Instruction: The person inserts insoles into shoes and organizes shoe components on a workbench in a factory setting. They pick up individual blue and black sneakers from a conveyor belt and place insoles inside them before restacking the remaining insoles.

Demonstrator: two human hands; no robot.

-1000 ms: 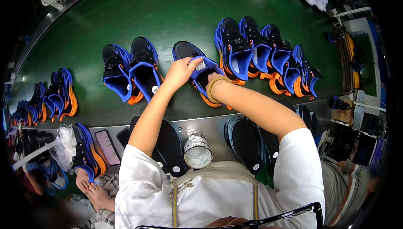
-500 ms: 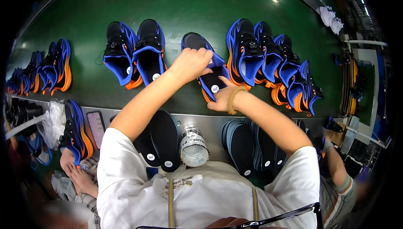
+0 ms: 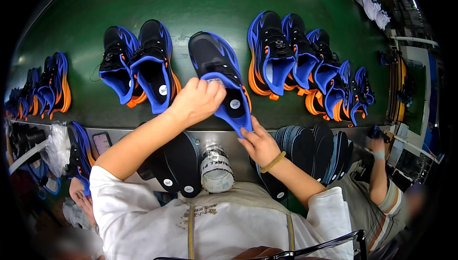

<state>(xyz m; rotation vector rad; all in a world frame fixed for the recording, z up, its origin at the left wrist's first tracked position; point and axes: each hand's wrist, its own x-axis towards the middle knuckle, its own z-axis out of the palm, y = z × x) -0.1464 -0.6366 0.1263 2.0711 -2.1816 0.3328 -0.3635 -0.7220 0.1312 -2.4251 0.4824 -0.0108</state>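
In front of me on the green bench lies a black sneaker (image 3: 210, 52) with blue and orange trim, its toe pointing away. My left hand (image 3: 198, 100) is closed on its tongue, holding the opening wide. My right hand (image 3: 260, 143) pinches the blue heel collar at the near end. Inside the shoe a black insole (image 3: 234, 111) with a round white sticker lies flat; its front part is hidden under the upper. Just left stand two matching sneakers (image 3: 155, 45), at least one with a stickered insole.
More sneakers (image 3: 271, 36) stand in a row to the right, others (image 3: 61, 81) far left. Stacked black insoles (image 3: 296, 150) and another pile (image 3: 179, 157) lie on the near metal ledge, either side of a tape-wrapped cylinder (image 3: 217, 169). Co-workers sit at both sides; a phone (image 3: 101, 142) lies left.
My right hand has moved from the shoe's side to its heel collar. My left hand has stayed on the tongue while the shoe has shifted slightly and its opening shows more.
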